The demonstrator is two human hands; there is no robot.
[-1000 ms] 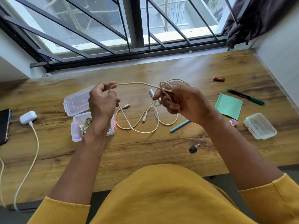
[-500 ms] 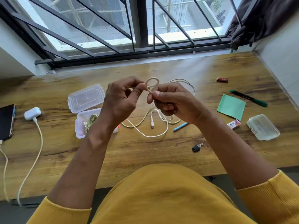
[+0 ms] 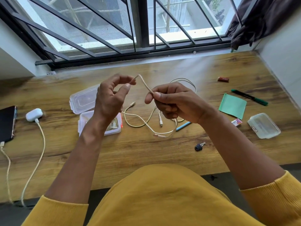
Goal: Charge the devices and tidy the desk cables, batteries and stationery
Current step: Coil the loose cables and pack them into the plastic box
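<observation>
A beige charging cable [image 3: 145, 84] stretches between my hands above the wooden desk [image 3: 146, 152]. My right hand [image 3: 175, 101] pinches it between thumb and forefinger, with more of it gathered in the palm. My left hand [image 3: 112, 95] has curled fingers, and the cable bends at their tips while the thumb stands a little apart. The rest of the cable [image 3: 146, 126] lies in loose loops on the desk below. Under my left wrist stands an open clear box [image 3: 99, 126] with coiled cables inside, its lid [image 3: 81, 100] just behind.
At the left a white earbud case [image 3: 34, 114] and a black phone [image 3: 7, 121] are plugged into cables. To the right lie a blue pen [image 3: 183, 126], key [image 3: 199, 146], green note [image 3: 232, 106], green marker [image 3: 249, 99], red battery [image 3: 223, 79] and a clear container [image 3: 263, 125].
The small loop held between my fingertips has gone. My hands have drawn slightly apart, leaving a short arched stretch of cable between them, and my left thumb has lifted off.
</observation>
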